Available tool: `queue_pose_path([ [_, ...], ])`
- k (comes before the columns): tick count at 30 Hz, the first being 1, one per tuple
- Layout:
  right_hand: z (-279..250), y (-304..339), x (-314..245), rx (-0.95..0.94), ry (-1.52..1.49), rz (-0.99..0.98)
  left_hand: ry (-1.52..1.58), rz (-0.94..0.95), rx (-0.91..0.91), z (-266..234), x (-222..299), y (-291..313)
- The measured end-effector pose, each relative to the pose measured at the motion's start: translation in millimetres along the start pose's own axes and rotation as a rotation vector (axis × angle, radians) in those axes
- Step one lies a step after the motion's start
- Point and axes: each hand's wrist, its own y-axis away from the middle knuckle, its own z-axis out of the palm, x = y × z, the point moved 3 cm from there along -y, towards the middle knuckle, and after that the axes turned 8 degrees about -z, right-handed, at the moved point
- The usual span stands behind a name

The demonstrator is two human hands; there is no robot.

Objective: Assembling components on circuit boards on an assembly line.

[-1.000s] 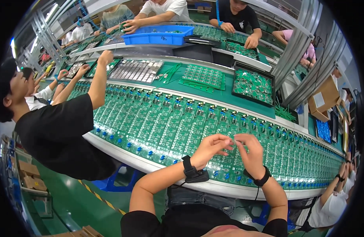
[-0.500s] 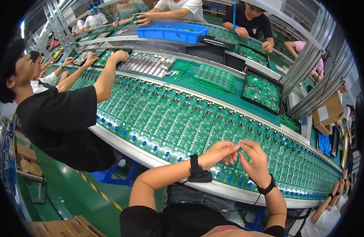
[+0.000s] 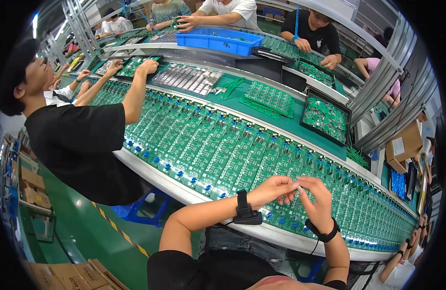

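My left hand point(image 3: 275, 190) and my right hand point(image 3: 318, 197) meet above the near side of a long row of green circuit boards point(image 3: 223, 157). The thumb and fingers of both are pinched together, tip to tip. A tiny pale piece seems to show between the fingertips, too small to name. Both hands hover over the boards, which lie side by side with blue parts along the near edge and dark and blue parts along the far edge.
Beyond the row stand a stack of green board panels point(image 3: 269, 98), a black tray of small boards point(image 3: 324, 117) and a clear tray of silvery parts point(image 3: 186, 79). A co-worker in black point(image 3: 78, 145) works at my left. Cardboard boxes point(image 3: 404, 145) stand far right.
The view has shifted slightly, so the scene sits a little lower and further right. My hands stay pinched together, with a small change in the fingers. The co-worker's arm at left stays over the trays.
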Motion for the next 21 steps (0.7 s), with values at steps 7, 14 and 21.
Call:
queue_pose_path([
  [7, 5, 0, -1, 0.008, -0.049, 0.039, -0.007, -0.005, -0.017, -2, -1, 7],
  [14, -8, 8, 22, -0.022, -0.224, 0.26, -0.066, 0.077, 0.096, 2, -2, -3],
  [21, -50, 46, 57, 0.063, -0.429, 0.495, -0.193, -0.024, 0.092, 16, 8, 0],
])
